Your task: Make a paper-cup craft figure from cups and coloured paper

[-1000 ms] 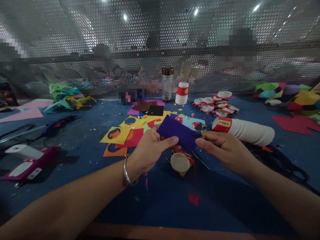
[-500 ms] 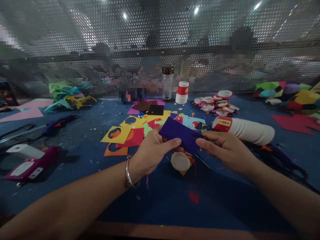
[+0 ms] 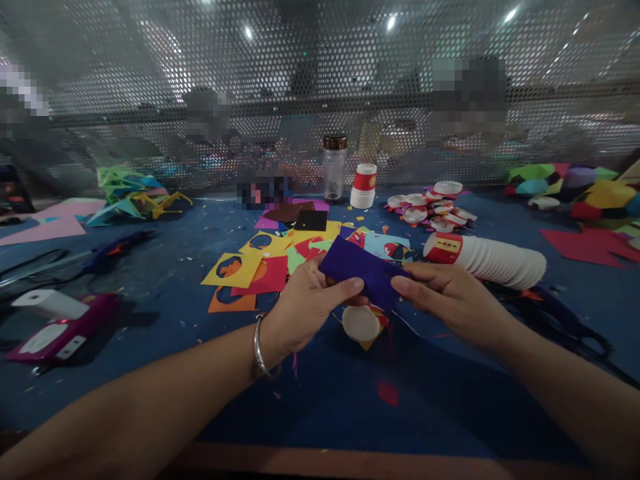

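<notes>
A dark blue-purple sheet of paper (image 3: 350, 263) is held up above the table between both hands. My left hand (image 3: 313, 300) pinches its left side, thumb on top. On the right edge, the thumb and fingers of my right hand (image 3: 445, 293) are closed on the same sheet. Below the sheet lies a cut-off paper cup base (image 3: 361, 323), its round side up, with yellow and red paper under it. A small red scrap (image 3: 388, 393) rests on the blue table nearer to me. The fingers behind the sheet are partly hidden.
Cut coloured paper (image 3: 270, 273) is heaped behind my left hand. A stack of paper cups (image 3: 490, 260) lies at right; another cup stack (image 3: 363, 187) stands beside a glass bottle (image 3: 335, 170). Cut cup pieces (image 3: 430, 207) are piled behind. A magenta power strip (image 3: 65, 330) sits at left.
Both hands keep their hold on the dark blue-purple paper, almost still. The view has shifted very slightly.
</notes>
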Action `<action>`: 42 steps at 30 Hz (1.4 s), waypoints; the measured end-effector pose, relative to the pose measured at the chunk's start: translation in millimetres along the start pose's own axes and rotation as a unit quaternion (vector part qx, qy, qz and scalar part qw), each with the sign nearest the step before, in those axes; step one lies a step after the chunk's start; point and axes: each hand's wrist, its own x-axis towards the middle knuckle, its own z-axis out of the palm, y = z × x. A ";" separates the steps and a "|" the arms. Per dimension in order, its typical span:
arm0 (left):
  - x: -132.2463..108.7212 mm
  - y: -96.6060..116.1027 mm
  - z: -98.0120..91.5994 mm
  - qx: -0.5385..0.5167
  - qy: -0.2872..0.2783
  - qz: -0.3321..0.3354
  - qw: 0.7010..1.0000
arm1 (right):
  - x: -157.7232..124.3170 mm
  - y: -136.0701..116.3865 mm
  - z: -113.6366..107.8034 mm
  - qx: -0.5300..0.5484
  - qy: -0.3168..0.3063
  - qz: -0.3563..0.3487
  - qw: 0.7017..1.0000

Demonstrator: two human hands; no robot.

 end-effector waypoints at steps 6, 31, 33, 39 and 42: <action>0.0 -0.6 -1.1 -0.004 -0.005 -0.002 1.000 | -1.1 1.3 0.0 0.016 -0.001 -0.004 1.000; -2.7 -5.4 8.4 -0.040 -0.030 -0.040 0.998 | 1.0 -5.9 3.5 0.053 -0.009 -0.015 0.998; -2.3 -6.6 9.4 -0.039 -0.036 -0.050 0.997 | 0.7 -5.6 4.1 0.039 -0.002 -0.024 0.999; 0.2 -8.3 3.6 0.026 -0.024 0.009 0.999 | 0.2 -4.7 6.0 0.076 0.007 -0.018 0.997; 2.7 -5.2 -2.4 0.070 0.001 0.087 0.994 | -0.2 -4.2 6.2 0.103 0.005 -0.005 0.995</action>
